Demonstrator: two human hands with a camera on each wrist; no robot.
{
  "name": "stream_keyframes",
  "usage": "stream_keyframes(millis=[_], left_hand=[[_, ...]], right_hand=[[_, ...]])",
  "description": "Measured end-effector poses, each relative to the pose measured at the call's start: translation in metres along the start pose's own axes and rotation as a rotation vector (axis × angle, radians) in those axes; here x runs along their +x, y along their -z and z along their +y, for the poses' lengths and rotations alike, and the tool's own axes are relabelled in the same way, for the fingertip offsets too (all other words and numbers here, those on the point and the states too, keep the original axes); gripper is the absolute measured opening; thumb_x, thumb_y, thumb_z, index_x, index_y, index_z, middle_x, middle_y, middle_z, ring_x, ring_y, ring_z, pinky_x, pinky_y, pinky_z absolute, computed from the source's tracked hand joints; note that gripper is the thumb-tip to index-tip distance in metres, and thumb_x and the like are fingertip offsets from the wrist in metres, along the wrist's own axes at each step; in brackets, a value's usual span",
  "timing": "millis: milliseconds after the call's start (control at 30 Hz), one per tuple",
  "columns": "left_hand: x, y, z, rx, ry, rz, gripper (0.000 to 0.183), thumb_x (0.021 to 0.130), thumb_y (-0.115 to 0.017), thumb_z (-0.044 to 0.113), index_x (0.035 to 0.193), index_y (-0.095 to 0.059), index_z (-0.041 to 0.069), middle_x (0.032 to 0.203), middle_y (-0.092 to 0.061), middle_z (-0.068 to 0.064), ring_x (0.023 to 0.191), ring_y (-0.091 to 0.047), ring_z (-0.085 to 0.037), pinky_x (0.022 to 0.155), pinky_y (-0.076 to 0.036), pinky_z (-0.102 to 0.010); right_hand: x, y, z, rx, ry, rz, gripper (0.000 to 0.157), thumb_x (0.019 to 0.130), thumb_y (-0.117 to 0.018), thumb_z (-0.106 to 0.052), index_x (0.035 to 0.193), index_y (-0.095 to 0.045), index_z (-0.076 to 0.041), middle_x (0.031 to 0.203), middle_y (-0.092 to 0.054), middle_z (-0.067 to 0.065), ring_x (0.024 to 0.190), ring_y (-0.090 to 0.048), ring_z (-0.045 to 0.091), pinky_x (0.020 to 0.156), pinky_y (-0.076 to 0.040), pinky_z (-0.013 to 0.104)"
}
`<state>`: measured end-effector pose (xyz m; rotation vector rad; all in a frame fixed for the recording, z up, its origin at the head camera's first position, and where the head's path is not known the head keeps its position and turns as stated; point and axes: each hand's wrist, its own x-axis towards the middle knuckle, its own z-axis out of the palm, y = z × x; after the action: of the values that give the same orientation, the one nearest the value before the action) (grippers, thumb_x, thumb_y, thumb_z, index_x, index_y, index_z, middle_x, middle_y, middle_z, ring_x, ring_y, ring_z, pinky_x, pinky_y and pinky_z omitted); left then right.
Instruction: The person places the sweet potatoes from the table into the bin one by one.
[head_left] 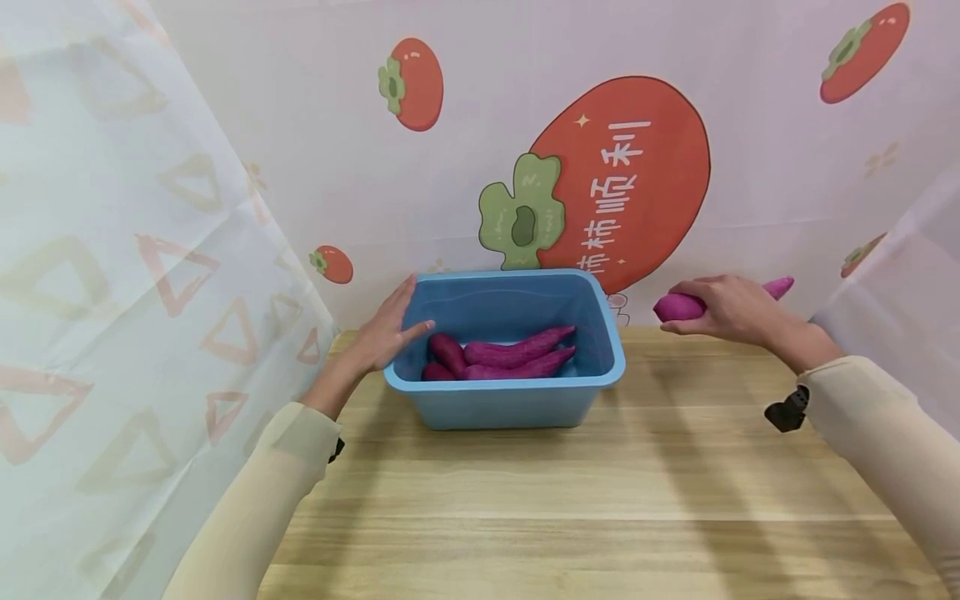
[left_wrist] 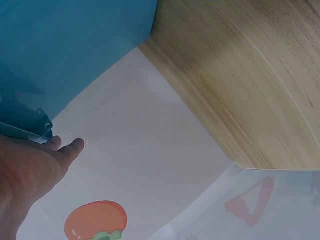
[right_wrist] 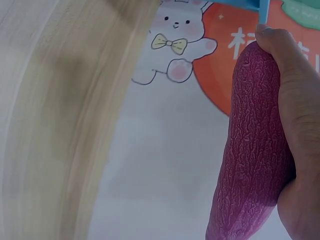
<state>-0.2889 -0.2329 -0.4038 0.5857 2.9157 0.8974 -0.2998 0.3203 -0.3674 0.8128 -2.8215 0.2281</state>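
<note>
A purple sweet potato (right_wrist: 250,145) is in my right hand (head_left: 731,308), to the right of the blue bin (head_left: 502,404) and above the table. My thumb and fingers grip it along its length, and both ends stick out in the head view. My left hand (head_left: 386,329) rests on the bin's left rim, its straight thumb reaching over the inside and its fingers stretched toward the back corner. In the left wrist view two fingertips (left_wrist: 75,146) show past the rim. Inside the bin lie several purple sweet potatoes (head_left: 517,352), some long, some short and darker.
The bin stands on a wooden table (head_left: 525,508), close to a white back wall sheet (head_left: 465,183) printed with persimmons. Side sheets (head_left: 150,275) close in on the left and right.
</note>
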Motion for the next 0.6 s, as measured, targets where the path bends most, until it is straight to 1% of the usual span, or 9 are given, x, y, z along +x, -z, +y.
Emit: stream_keyframes(millis=[267,433,600], left_hand=[[0.000,0.000,0.000,0.001,0.005,0.000,0.094,0.107,-0.054,0.050,0.171,0.004,0.012,0.179,0.001,-0.008,0.165,-0.002,-0.034,0.130,-0.010,-0.063],[0.000,0.000,0.000,0.001,0.007,0.000,0.094,0.107,-0.054,0.050,0.171,0.003,0.012,0.179,0.001,-0.008,0.165,-0.002,-0.033,0.130,-0.010,-0.062],[0.000,0.000,0.000,0.001,0.001,0.001,0.094,0.107,-0.054,0.049,0.171,0.004,0.012,0.179,0.001,-0.010,0.165,-0.002,-0.035,0.130,-0.010,-0.064]], right_hand=[[0.006,0.009,-0.014,-0.002,0.021,0.013,0.056,0.079,-0.093,-0.042,0.116,-0.075,-0.005,0.096,-0.077,0.011,0.078,-0.071,0.026,0.066,-0.060,0.043],[0.010,0.015,-0.022,-0.001,0.039,0.025,0.056,0.079,-0.093,-0.041,0.117,-0.075,-0.005,0.099,-0.078,0.012,0.079,-0.072,0.028,0.068,-0.062,0.047],[0.013,0.019,-0.028,0.001,0.053,0.027,0.057,0.079,-0.093,-0.041,0.119,-0.075,-0.005,0.102,-0.078,0.013,0.082,-0.073,0.030,0.071,-0.063,0.050]])
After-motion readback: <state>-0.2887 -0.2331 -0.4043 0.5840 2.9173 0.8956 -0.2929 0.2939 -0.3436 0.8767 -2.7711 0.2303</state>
